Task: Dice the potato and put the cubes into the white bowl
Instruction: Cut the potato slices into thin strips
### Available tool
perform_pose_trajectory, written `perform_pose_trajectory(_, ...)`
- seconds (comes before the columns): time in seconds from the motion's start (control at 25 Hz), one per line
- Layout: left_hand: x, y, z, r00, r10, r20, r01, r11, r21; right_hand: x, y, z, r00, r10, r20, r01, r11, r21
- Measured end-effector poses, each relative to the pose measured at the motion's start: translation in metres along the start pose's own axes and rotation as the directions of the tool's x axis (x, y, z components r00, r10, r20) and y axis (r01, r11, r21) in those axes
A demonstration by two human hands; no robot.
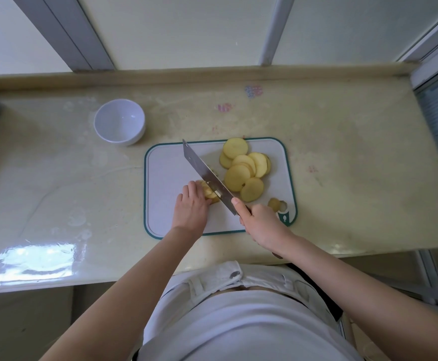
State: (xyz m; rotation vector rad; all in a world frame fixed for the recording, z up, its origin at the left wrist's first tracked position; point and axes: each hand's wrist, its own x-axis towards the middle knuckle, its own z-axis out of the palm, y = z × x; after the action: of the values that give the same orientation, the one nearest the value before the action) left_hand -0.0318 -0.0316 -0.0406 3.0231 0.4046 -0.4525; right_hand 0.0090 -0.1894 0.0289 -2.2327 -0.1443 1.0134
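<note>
The head camera looks down on a pale beige glossy countertop where a white rectangular plastic cutting board with a teal rim lies in front of the person.

The left hand rests on the board near its middle. Its fingers are curled down over a small yellow potato stack and pin it in place.

The right hand is wrapped round the dark handle of a broad steel cleaver, with one fingertip up against the heel of the blade. The blade runs diagonally from that hand towards the far left of the board. Its edge sits on the potato stack, right beside the left fingertips.

On the other side of the blade, round pale-yellow potato slices lie overlapping in a loose fan across the far right part of the board. A small knobbly end piece sits apart from them near the board's right corner, just beside the right hand.

A round white bowl stands upright on the countertop beyond the board's far left corner, not touching it. No potato cubes show in it.

Frosted window panes in grey frames rise behind the counter.
</note>
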Motion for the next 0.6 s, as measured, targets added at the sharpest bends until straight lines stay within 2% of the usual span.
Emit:
perform_pose_trajectory(0.28, -0.0012, 0.0007, -0.0035, 0.999, 0.008, 0.036, -0.009, 1.000, 0.028, -0.0023, -0.0012, 0.0008, 1.000, 0.006, -0.015, -0.006, 1.000, 0.006)
perform_pose_trajectory(0.4, -0.0007, 0.0016, -0.0037, 1.000, 0.017, 0.002, -0.017, 0.997, 0.077, -0.0032, -0.0029, 0.0013, 0.999, -0.016, -0.029, 0.017, 1.000, 0.016)
perform_pose_trajectory(0.6, -0.0008, 0.0017, -0.0048, 1.000, 0.023, 0.002, -0.023, 0.998, 0.065, -0.0024, -0.0068, 0.0025, 1.000, 0.003, -0.008, -0.004, 0.998, -0.059)
